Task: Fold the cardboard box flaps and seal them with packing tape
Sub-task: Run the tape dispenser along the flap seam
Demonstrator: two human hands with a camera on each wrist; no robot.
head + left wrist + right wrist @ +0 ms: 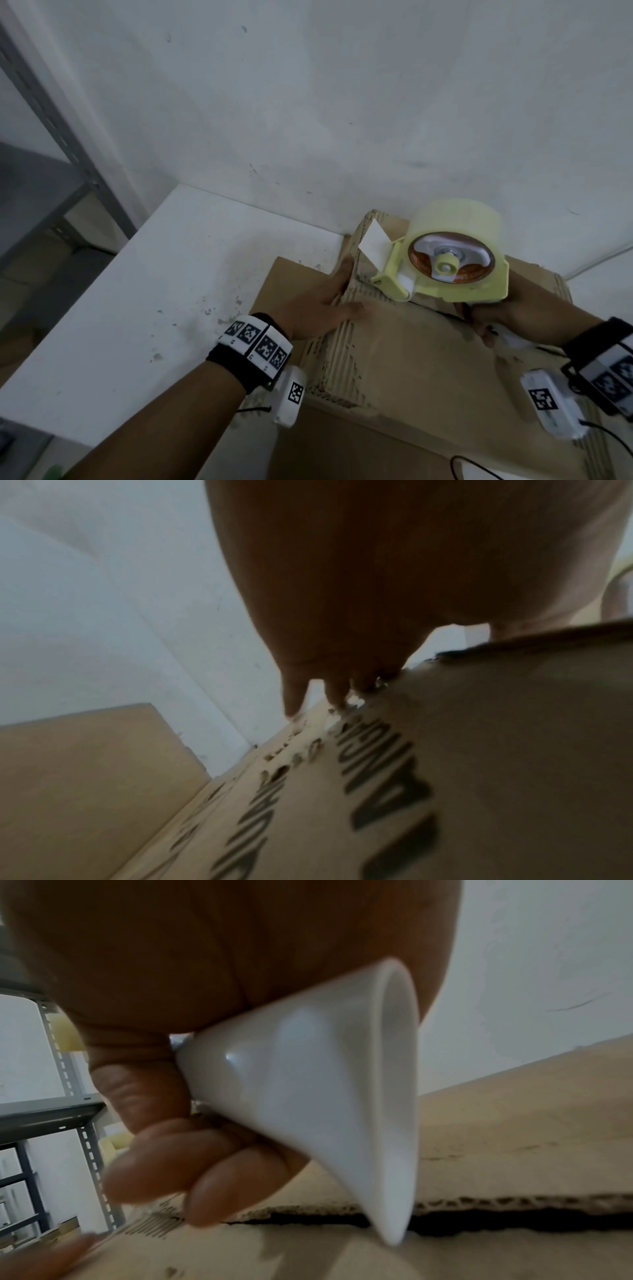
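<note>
Cardboard box (411, 349) sat on the white tabletop (164, 274), back end close to the wall (308, 102), resting over a flat cardboard sheet (291, 277) that stuck out on the left. Top flaps were folded down; the right wrist view showed a dark seam (479, 1215) open between two flap edges. Left hand (329, 308) lay on the box's upper left edge, fingers (294, 696) straight and pressing the worn, torn cardboard, thumb on the top face: a flat, relaxed grip, clasping nothing. Right hand (503, 311) had its grip wrapped round the white handle (308, 1096) of the yellow tape dispenser (445, 270), whose nose met the box top near the far end, with a loose tab of tape (373, 245) standing up past it. Judged the step in hand as starting the tape run along the seam. Done well: press the tab down over the far edge first, keep the left hand pinning the flaps level, then draw the dispenser steadily toward the body, centred on the seam. Little room behind the box at the wall; open tabletop to the left, metal shelving (68, 154) beyond it; cables (479, 462) near the front edge could snag.
</note>
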